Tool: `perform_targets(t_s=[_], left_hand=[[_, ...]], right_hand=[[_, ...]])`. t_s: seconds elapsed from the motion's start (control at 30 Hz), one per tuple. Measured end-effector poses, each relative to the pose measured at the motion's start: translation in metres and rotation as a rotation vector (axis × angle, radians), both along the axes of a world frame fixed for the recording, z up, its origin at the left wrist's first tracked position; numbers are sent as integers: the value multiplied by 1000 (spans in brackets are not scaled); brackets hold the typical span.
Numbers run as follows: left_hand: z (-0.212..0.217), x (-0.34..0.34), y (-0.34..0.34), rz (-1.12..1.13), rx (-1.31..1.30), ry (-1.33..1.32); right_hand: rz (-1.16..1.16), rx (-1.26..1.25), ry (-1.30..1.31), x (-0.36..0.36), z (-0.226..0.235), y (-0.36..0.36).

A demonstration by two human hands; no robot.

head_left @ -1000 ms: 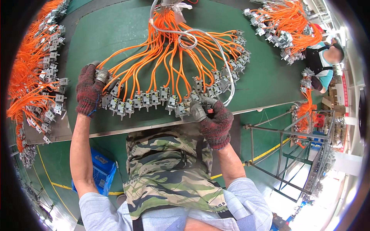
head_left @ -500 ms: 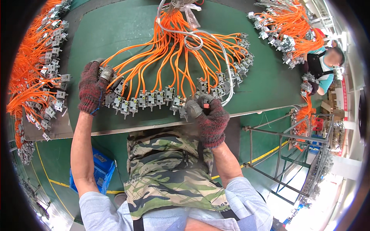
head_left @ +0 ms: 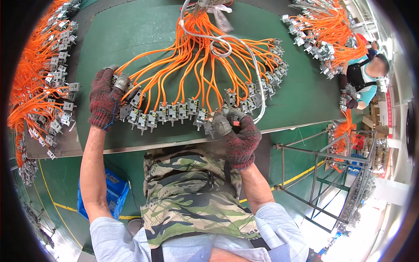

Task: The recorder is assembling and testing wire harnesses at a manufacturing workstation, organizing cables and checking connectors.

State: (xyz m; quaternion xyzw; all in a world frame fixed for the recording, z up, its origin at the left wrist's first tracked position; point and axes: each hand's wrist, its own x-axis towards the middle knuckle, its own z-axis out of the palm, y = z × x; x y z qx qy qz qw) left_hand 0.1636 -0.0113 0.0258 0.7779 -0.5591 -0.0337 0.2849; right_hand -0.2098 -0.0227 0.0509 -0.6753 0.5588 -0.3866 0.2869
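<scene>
A fan of orange cables (head_left: 187,52) spreads over the green table, each ending in a small grey metal connector (head_left: 172,112). My left hand (head_left: 104,98), in a dark red and grey knitted glove with grey fingertips, is closed around connectors at the left end of the row. Near the table's front edge, my right hand (head_left: 238,135), gloved alike, pinches a connector (head_left: 208,127) right of the row's middle. A small red-orange piece (head_left: 236,123) shows between its fingers. The fingers partly hide what each hand grips.
A pale coiled tube (head_left: 253,56) runs over the cables. More orange cable bundles hang at the left (head_left: 37,91) and far right (head_left: 327,37). A co-worker (head_left: 366,78) handles connectors at the right. Below stand a blue crate (head_left: 114,192) and a metal frame (head_left: 305,174).
My right hand has shifted very slightly right and its fingers have moved a little at the connector. My left hand stays in place. The co-worker at the right has moved slightly.
</scene>
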Motion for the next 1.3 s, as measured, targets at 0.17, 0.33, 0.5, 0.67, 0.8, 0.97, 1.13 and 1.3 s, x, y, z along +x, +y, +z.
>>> perform_targets(t_s=[0.17, 0.33, 0.5, 0.67, 0.8, 0.97, 1.13, 1.3], left_hand=[[2, -1, -3, -6, -8, 15], [1, 0, -2, 5, -4, 4], [2, -2, -2, 17, 1, 20], [3, -2, -2, 16, -23, 26], [-3, -1, -5, 32, -30, 4], [2, -2, -1, 22, -16, 15], [6, 5, 4, -57, -4, 136], [7, 34, 33, -418, 11, 215]], right_hand=[[-50, -108, -65, 2, -9, -4], [-16, -87, 26, 4, -5, 1], [20, -114, -2, 2, -8, 0], [112, -173, -83, 10, -1, -7], [140, -128, -83, 14, -1, -10], [163, -141, 4, 17, -3, -10], [200, -121, -3, 18, 0, -13], [235, -325, 16, 8, -18, -28]])
